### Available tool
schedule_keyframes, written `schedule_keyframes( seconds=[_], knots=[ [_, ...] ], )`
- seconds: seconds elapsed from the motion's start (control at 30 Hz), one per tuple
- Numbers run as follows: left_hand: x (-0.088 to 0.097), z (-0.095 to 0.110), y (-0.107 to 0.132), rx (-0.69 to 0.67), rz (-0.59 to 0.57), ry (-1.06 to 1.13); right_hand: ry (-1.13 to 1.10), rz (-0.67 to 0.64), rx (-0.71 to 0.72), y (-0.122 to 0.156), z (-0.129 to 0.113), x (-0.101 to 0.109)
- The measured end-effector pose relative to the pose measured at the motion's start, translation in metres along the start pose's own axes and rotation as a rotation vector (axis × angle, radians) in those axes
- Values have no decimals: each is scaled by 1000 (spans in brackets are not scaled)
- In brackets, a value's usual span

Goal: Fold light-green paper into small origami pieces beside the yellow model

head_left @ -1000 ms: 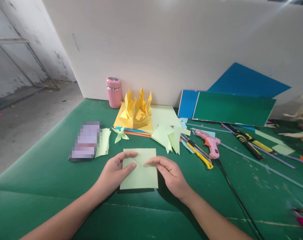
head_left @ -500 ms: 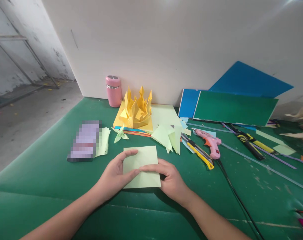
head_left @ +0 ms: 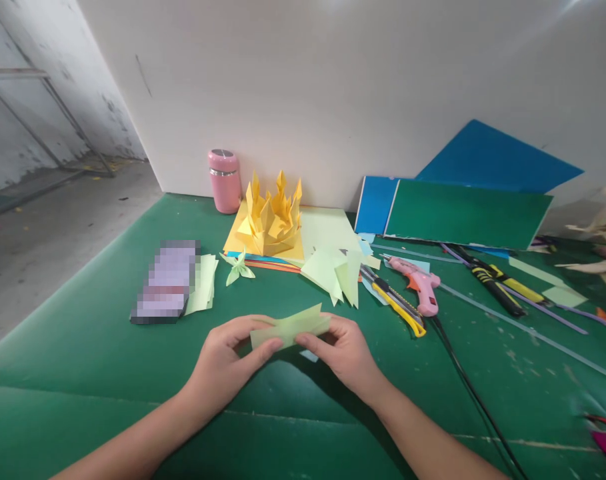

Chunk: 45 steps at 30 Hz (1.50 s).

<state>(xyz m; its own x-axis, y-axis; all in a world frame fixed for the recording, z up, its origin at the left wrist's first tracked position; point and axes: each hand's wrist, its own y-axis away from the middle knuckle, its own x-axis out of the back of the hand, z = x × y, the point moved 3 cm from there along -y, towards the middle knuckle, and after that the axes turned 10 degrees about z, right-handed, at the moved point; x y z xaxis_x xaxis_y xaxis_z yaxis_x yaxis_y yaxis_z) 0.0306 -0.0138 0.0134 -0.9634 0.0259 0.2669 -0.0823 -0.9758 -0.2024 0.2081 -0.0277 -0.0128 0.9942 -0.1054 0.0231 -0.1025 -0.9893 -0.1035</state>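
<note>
A light green paper square [head_left: 290, 327] is lifted off the green table cover [head_left: 107, 373] and tilted nearly edge-on toward me. My left hand [head_left: 227, 363] pinches its left side between thumb and fingers. My right hand [head_left: 345, 353] pinches its right side the same way. Both hands hover just above the table in front of me. A small scrap of pale paper [head_left: 309, 356] lies on the cover under the sheet.
Behind the hands are a small green folded flower [head_left: 239, 267], green paper triangles [head_left: 335, 272], a yellow origami crown [head_left: 271, 217] on coloured sheets, a pink flask [head_left: 224, 181], a blurred object [head_left: 167, 281], a yellow utility knife [head_left: 395, 300], a pink glue gun [head_left: 419, 285] with black cord, and blue and green boards [head_left: 463, 207].
The green paper lay flat on the table under both hands; both hands have now picked it up and tipped it up off the surface.
</note>
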Motion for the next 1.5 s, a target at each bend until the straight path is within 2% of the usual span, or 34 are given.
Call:
schedule_keyframes(
  seconds=[0.07, 0.2, 0.33, 0.43, 0.57, 0.77, 1.0, 1.1, 1.5],
  knots=[
    [-2, -3, 0, 33, 35, -18, 7, 2, -6, 1, 0, -1],
    [-4, -3, 1, 138, 52, 86, 30, 19, -10, 3, 0, -2],
    [-5, -1, 0, 196, 81, 150, -137, 38, -122, 3, -1, -4],
    [-7, 0, 0, 236, 38, 151, -282, 43, -196, 2, -2, -3],
    [-9, 0, 2, 254, -29, 135, -229, 33, -245, -1, -2, -2],
    [-7, -3, 3, 210, -46, -50, -78, 81, -204, -1, -1, 0],
    [-5, 0, 1, 54, -72, -254, 15, 51, -129, 1, -2, -2],
    [-4, 4, 1, 14, -85, -289, 38, 52, -102, 1, -4, -2],
    [-8, 6, 1, 17, -155, -308, 85, 47, -52, 2, -6, -3]
  ],
)
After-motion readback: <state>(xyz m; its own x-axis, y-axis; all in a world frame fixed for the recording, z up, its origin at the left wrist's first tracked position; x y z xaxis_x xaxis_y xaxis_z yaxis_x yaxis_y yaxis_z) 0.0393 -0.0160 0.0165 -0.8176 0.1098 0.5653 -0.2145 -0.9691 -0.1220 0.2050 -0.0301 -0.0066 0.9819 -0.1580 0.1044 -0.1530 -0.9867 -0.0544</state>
